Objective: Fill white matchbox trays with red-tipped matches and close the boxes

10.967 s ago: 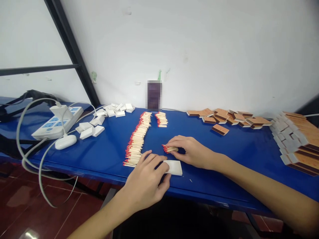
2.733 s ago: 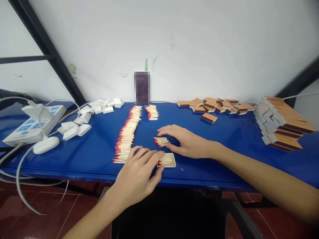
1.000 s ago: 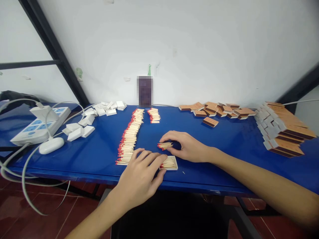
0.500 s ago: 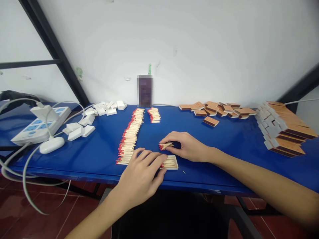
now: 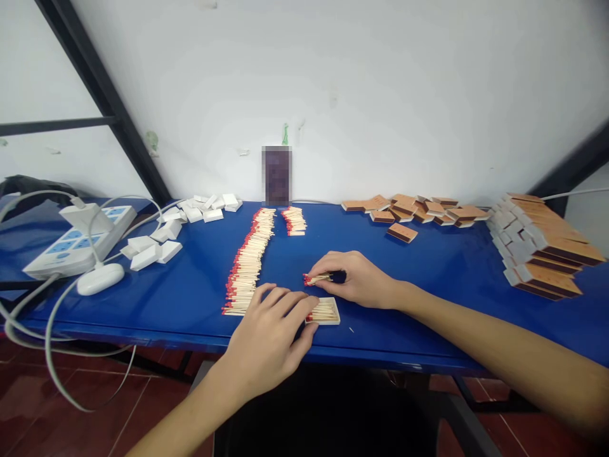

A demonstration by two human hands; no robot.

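Observation:
My left hand (image 5: 271,333) is closed on the left end of a small white matchbox tray (image 5: 339,312), thumb at the near side and index finger at the far side. Matches (image 5: 324,310) lie in the tray, red heads to the left. Just beyond it, my right hand (image 5: 354,278) pinches a small bundle of matches (image 5: 318,278), their red heads also pointing left. A long row of matches (image 5: 247,260) stretches away on the blue table, beside my left fingertips. Farther back is a shorter group of matches (image 5: 295,221).
White trays (image 5: 147,252) lie scattered at the left, near a power strip (image 5: 78,241) and cables. Brown matchboxes (image 5: 403,233) are heaped at the back right. Stacked matchboxes (image 5: 547,244) stand at the far right. A blurred dark upright object (image 5: 276,174) leans by the wall.
Both hands stay nearly in place. The matches in my right fingers look slightly more gathered together than before.

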